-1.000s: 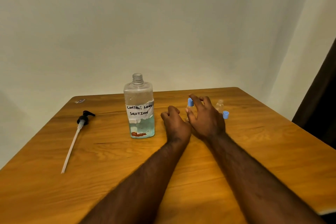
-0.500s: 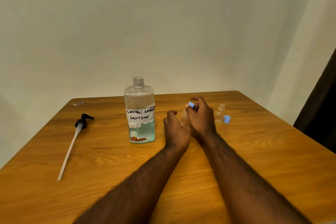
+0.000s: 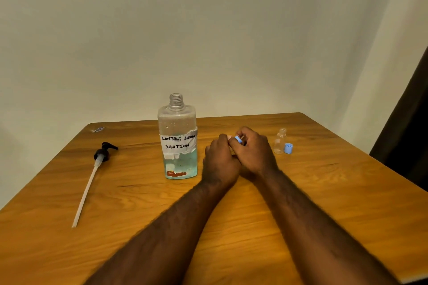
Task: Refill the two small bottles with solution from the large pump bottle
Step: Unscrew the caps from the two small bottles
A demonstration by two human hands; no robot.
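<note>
**Left hand**: resting on the worktop, fingers curled in towards the right hand. What they enclose is hidden, so I cannot tell what, if anything, this hand holds. It is probably the body of one small bottle, steadied for uncapping.

**Right hand**: pressed against the left hand, with its fingertips pinching a blue cap at the top of the joined hands. The grip suggests twisting the cap off.

**Large bottle**: upright, just left of the left hand and not touching it. The neck is open and the liquid sits low, below the handwritten label. It stands close by, probably so it can be lifted and poured.

**Pump head**: well left of both hands, lying flat with its dip tube trailing towards the near edge. It appears to have been set aside to clear the neck.

**Second small bottle**: upright, to the right of the right hand and apart from it. It is uncapped, looks empty, and appears ready to fill.

**Loose blue cap**: on the worktop, just beside that bottle, on the side away from the hands.

**Small scrap**: at the far corner, well left of the hands. It is too small to identify.

**Stage, as judged**: still opening; no filling begun.
</note>
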